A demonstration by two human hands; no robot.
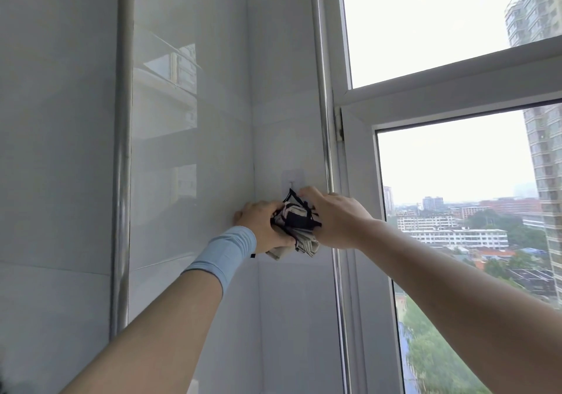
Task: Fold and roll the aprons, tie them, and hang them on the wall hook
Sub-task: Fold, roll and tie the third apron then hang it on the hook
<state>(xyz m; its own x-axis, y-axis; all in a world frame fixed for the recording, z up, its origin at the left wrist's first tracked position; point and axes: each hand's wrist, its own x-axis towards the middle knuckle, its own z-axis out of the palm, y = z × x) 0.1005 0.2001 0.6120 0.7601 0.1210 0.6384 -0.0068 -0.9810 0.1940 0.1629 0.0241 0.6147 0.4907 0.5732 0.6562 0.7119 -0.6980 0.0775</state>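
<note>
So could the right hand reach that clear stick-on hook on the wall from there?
Probably yes. The right hand sits at the top of the rolled apron, right below the adhesive hook, with only the black tie between them. The left hand holds the apron from the other side.

Both arms are reaching up and forward, the left hand [262, 221], a pale blue cuff [223, 252] on its wrist, gripping the rolled apron [299, 220] from the left while the right hand [336, 215] is curling over its top
</note>
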